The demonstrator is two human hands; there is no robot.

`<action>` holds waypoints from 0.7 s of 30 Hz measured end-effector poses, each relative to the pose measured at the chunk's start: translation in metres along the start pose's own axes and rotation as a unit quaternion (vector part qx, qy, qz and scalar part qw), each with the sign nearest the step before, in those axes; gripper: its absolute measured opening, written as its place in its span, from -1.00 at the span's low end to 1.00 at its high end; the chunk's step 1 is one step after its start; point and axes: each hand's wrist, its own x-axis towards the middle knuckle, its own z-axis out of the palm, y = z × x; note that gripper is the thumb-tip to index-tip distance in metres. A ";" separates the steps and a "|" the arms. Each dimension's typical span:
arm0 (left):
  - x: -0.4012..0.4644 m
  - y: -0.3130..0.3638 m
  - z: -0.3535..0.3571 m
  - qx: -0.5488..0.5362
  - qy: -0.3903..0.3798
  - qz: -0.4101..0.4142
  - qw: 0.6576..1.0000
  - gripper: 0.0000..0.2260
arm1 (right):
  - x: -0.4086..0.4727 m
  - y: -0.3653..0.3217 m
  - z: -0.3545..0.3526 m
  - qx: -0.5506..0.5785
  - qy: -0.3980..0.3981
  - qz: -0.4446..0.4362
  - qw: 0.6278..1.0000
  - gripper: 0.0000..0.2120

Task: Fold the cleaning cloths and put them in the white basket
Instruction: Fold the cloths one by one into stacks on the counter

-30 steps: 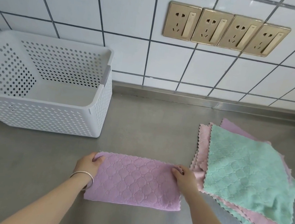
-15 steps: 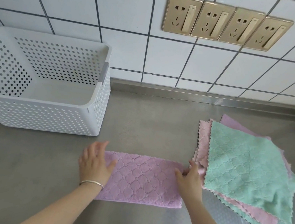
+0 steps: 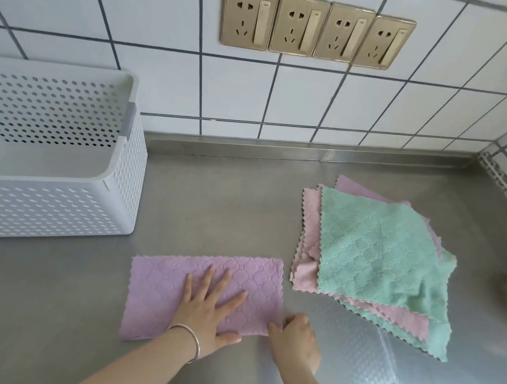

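Left hand (image 3: 209, 310) now pressing flat, released, mid purple cloth (image 3: 166, 296); right hand (image 3: 297, 341) pinching near-right corner; cloth pile (image 3: 375, 257) right, white basket (image 3: 116, 207) far-left on bench (image 3: 218, 206).

Soft, even daylight fills my view, brightest on the steel counter (image 3: 245, 197) to the right of my fingers where a pale glare spreads, shadows under my hands stay faint, and tile lines bow and blur toward the frame's edges.
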 end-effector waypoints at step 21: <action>0.000 0.002 -0.089 -0.579 0.115 -0.158 0.792 -0.90 | -0.053 -0.064 0.020 0.098 0.246 -0.323 0.908 -0.77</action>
